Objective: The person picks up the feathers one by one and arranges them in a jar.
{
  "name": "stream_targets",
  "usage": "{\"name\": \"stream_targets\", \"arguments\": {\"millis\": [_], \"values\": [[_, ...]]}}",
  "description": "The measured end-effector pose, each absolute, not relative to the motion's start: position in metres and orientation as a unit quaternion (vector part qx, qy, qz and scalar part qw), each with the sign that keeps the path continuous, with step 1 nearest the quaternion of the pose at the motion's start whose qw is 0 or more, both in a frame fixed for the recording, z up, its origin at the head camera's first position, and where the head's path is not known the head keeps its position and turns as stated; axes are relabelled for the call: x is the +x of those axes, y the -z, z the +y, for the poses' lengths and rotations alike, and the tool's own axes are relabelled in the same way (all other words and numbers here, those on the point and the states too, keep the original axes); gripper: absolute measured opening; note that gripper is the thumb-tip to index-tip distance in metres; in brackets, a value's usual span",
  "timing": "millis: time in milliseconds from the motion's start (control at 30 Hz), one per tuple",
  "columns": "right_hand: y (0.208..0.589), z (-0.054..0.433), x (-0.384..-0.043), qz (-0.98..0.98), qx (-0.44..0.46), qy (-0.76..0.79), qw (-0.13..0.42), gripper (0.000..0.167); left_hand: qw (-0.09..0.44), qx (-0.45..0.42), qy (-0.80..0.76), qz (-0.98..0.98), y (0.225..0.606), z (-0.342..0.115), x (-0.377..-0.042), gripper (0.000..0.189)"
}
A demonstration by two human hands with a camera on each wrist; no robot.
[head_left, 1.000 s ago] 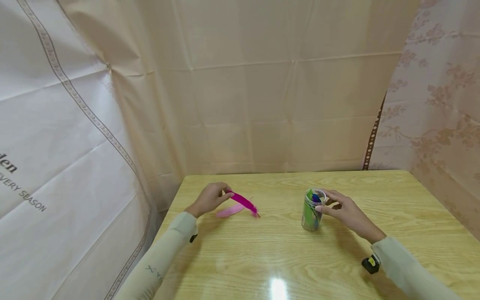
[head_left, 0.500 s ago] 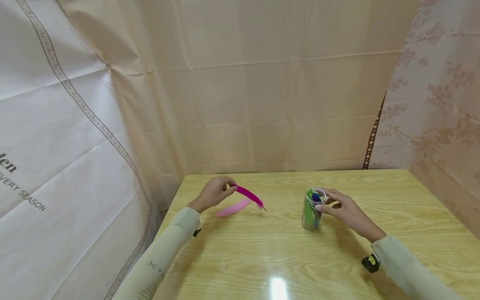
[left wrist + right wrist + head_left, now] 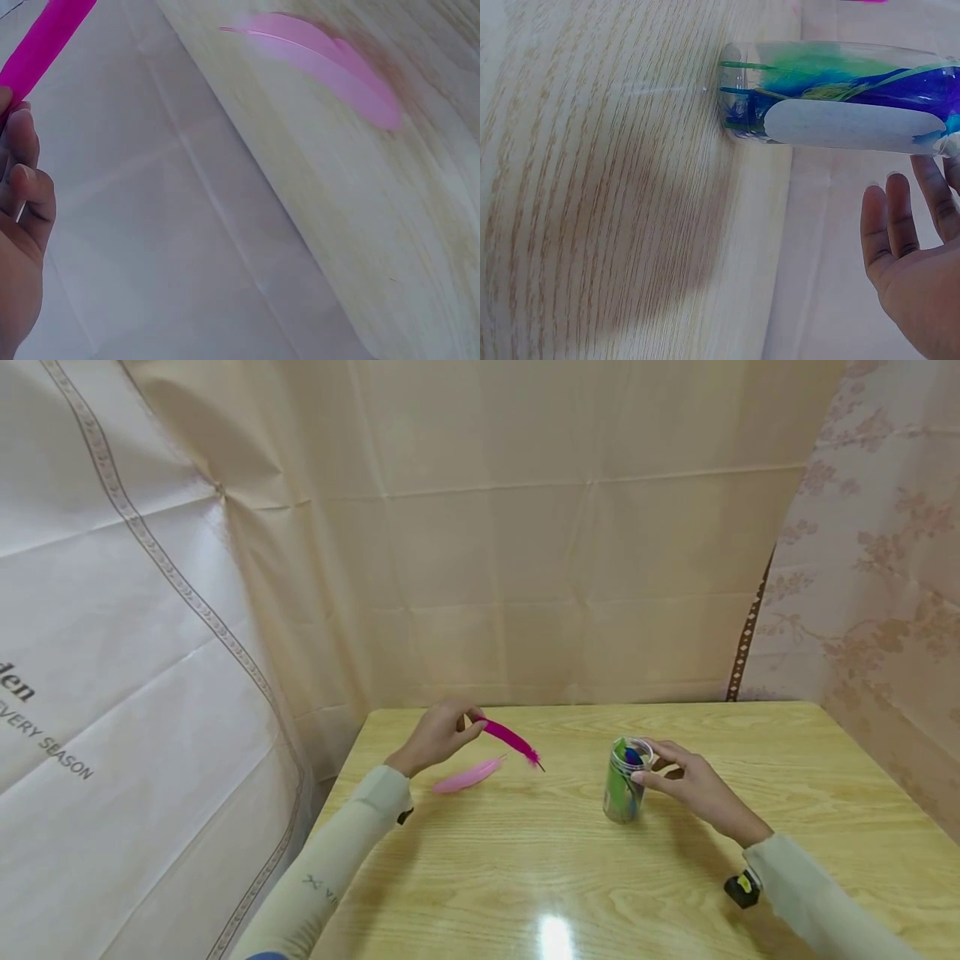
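My left hand [image 3: 437,737] pinches a magenta feather [image 3: 512,741] by its tip, and the quill end points down and to the right above the table. In the left wrist view part of this feather [image 3: 49,49] rises from my fingertips. A pale pink feather [image 3: 468,775] lies on the table below that hand. On the right, my right hand [image 3: 697,789] grips the rim of an upright clear jar [image 3: 623,793] between thumb and fingers. Green and blue feathers [image 3: 855,82] fill the jar, seen through its wall in the right wrist view, beside a white label.
The wood-grain table [image 3: 495,877] reaches back to a beige cloth backdrop [image 3: 480,568]. Cloth with printed lettering [image 3: 112,693] hangs on the left, and a floral sheet [image 3: 892,568] on the right. A camera [image 3: 742,888] is strapped at the right wrist.
My left hand has lifted the magenta feather up and to the right, away from the pale pink feather. My right hand and the jar have stayed in place.
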State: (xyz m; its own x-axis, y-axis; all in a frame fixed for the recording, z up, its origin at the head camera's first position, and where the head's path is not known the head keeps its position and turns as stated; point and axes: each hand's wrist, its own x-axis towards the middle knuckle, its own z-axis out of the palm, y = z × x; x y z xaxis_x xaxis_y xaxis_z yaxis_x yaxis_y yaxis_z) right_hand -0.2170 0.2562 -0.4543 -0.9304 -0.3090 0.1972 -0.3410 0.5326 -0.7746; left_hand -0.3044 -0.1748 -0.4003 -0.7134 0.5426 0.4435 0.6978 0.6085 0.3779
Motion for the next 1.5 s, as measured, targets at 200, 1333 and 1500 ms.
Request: {"name": "stream_targets", "arguments": {"millis": [200, 1333, 1500], "values": [[0.457, 0.257, -0.216, -0.876, 0.177, -0.449, 0.013, 0.064, 0.145, -0.357, 0.274, -0.881, 0.395, -0.168, -0.306, 0.006], [0.459, 0.257, -0.218, -0.879, 0.174, -0.444, 0.013, 0.068, 0.196, -0.423, 0.277, -0.840, 0.355, -0.128, -0.309, 0.008], [0.457, 0.257, -0.218, -0.879, 0.178, -0.441, 0.018, 0.068, 0.201, -0.425, 0.271, -0.840, 0.349, -0.119, -0.310, 0.008]]}}
